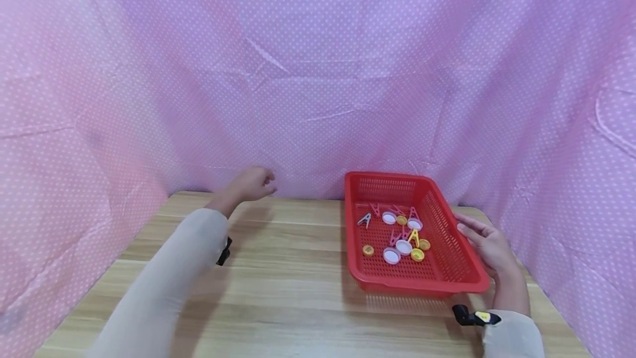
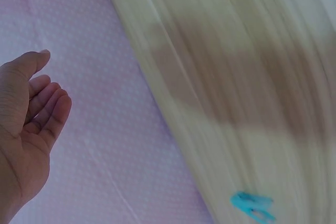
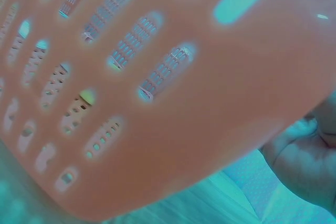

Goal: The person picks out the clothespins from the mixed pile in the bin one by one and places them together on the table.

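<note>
Head view: our right hand (image 1: 487, 245) grips the basket (image 1: 417, 282) at three o'clock, probably steadying it. Our left hand (image 1: 253, 183): empty.

The basket (image 1: 422, 285) is red. Inside it are pink clips (image 1: 375, 210), one yellow clip (image 1: 414, 238), yellow caps (image 1: 417, 255) and white discs (image 1: 391, 256) with pinkish edges. Below it, the table (image 1: 288, 269) is pale brown with wood grain; behind it, the cloth (image 1: 318, 137) is pink-violet with white dots.
</note>
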Tool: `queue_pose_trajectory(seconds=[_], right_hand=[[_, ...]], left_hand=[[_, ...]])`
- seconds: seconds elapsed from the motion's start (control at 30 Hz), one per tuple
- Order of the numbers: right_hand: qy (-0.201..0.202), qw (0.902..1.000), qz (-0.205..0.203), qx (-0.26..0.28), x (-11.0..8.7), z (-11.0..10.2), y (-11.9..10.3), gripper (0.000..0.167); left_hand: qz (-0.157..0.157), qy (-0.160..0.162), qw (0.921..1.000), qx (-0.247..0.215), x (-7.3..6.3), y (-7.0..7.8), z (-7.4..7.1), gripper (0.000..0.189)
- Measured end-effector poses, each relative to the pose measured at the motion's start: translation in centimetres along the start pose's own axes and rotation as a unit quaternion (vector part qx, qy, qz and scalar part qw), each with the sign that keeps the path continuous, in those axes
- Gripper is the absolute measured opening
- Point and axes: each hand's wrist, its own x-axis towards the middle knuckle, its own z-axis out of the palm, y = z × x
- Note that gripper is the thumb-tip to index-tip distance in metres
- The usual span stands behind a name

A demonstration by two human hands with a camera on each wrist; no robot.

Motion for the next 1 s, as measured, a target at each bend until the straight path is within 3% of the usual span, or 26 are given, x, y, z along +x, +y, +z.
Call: queue_pose_trajectory(seconds=[0.17,0.3,0.53,0.77,1.0], right_hand=[[0.008,0.9998,0.014,-0.013,-0.3,-0.1,0.0,0.050],[0.009,0.9999,0.010,-0.006,-0.4,-0.1,0.2,0.047],[0.001,1.0000,0.003,0.002,0.0,-0.2,0.2,0.044],[-0.003,1.0000,-0.002,0.004,-0.1,-0.1,0.0,0.044],[-0.004,0.9999,-0.004,0.009,-0.1,0.2,0.0,0.044]], left_hand=[[0.012,-0.007,0.9999,-0.009,1.8,2.1,0.8,0.038],[0.040,0.007,0.9990,-0.017,3.1,3.7,1.3,0.035],[0.029,-0.022,0.9985,-0.042,5.4,6.4,0.2,0.038],[0.053,-0.003,0.9983,-0.022,6.8,8.6,-0.5,0.038],[0.058,-0.009,0.9982,-0.017,7.8,10.5,0.0,0.039]])
